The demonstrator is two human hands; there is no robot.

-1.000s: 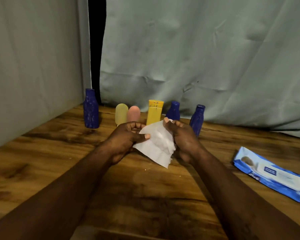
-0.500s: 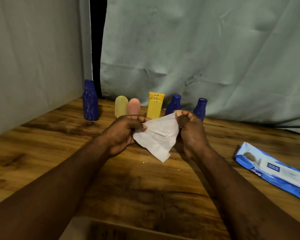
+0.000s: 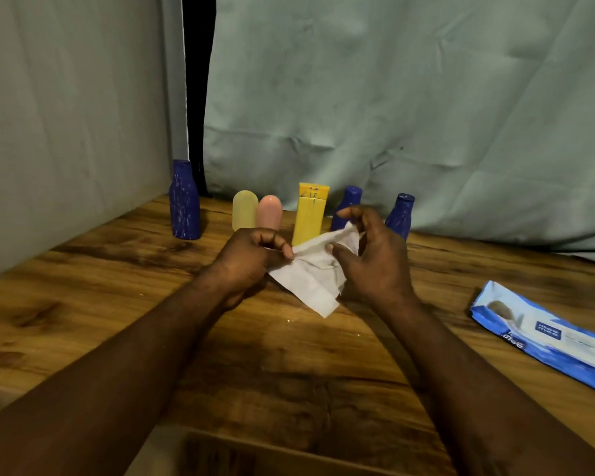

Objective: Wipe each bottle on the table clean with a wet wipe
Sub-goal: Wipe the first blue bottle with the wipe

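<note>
fingers (image 3: 284, 245) of the left hand (image 3: 248, 261) pinch one edge of a white wet wipe (image 3: 311, 283) while the right hand (image 3: 378, 266) grips the opposite edge between thumb and curled fingers, the sheet spread between them with its loose corner hanging toward the desk (image 3: 83, 304). no bottle is in hand. six stand upright in a row straight ahead of the fingers, along the far edge by the curtain (image 3: 426, 115): a tall blue bottle (image 3: 184, 204) at far left, a pale yellow bottle (image 3: 245, 209) and a pink bottle (image 3: 269, 211) just beside each other behind the left hand, a yellow tube (image 3: 310, 214) directly beyond the wipe, a small blue bottle (image 3: 348, 201) partly hidden by the right hand's fingers, and another blue bottle (image 3: 401, 214) just past that hand. a pack of wipes (image 3: 547, 334) lies flat, well apart to the right. with every long axis vertical, the coming reach is likely forward and around a body from the side; the right hand looks nearer the two small blue bottles, the left nearer the pale pair.
</note>
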